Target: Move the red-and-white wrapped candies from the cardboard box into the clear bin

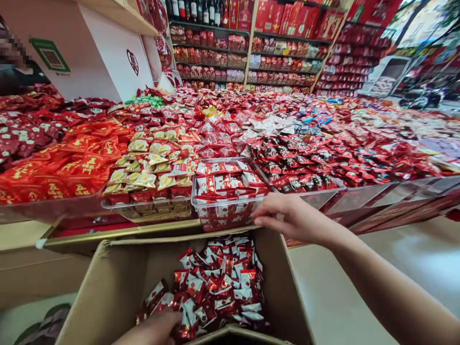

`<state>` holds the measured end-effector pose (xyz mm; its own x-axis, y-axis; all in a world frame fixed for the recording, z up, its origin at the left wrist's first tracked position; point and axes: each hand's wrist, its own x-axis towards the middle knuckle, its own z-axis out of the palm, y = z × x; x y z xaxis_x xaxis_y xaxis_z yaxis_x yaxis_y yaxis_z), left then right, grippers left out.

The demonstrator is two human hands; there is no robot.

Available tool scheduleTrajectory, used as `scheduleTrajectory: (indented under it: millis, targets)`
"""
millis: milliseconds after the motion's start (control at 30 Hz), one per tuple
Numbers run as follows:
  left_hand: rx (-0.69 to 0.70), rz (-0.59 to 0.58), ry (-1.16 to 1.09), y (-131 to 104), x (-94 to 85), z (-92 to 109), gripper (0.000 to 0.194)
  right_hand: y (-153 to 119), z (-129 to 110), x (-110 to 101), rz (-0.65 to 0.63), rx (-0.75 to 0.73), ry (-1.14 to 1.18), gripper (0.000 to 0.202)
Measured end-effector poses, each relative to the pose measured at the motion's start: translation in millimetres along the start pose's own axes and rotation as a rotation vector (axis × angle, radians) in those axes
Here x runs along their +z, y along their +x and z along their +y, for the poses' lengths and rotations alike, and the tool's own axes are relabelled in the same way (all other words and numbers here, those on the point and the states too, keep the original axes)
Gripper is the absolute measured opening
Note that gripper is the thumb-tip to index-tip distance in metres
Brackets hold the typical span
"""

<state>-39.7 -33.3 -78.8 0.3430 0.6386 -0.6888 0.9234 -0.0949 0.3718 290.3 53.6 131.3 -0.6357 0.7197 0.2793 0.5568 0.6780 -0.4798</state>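
An open cardboard box (104,282) stands in front of me, with many small red and white packets (223,282) heaped inside. My left hand (158,328) reaches into the box at the lower left and touches the packets; its fingertips are hidden among them. Over the box's far right corner is my right hand (280,215), its fingers bent and close together, and whether anything is between them is too small to tell. Just beyond it, a clear plastic bin (223,206) holds rows of similar red and white packets.
More clear bins line the display: orange-red packets (82,163) at the left, gold and green ones (154,167) beside the middle bin, dark red ones (305,163) at the right. Shelves (247,52) stand behind. Part of a person (14,57) shows at the upper left.
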Motion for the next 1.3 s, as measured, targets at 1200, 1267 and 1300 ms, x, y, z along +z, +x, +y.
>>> scheduleTrajectory:
  millis: [1200, 1267, 1300]
  targets:
    - [0.313, 0.358, -0.9, -22.6, -69.2, 123.8, 0.031, -33.0, -21.7, 124.9, 0.084, 0.409, 0.694, 0.025]
    - [0.316, 0.318, -0.96, -29.4, -67.4, 113.3, 0.033, -28.4, -27.9, 114.5, 0.08, 0.378, 0.677, 0.024]
    - [0.314, 0.307, -0.983, -32.5, -67.5, 106.9, 0.035, -24.3, -29.6, 105.2, 0.095, 0.361, 0.655, 0.022]
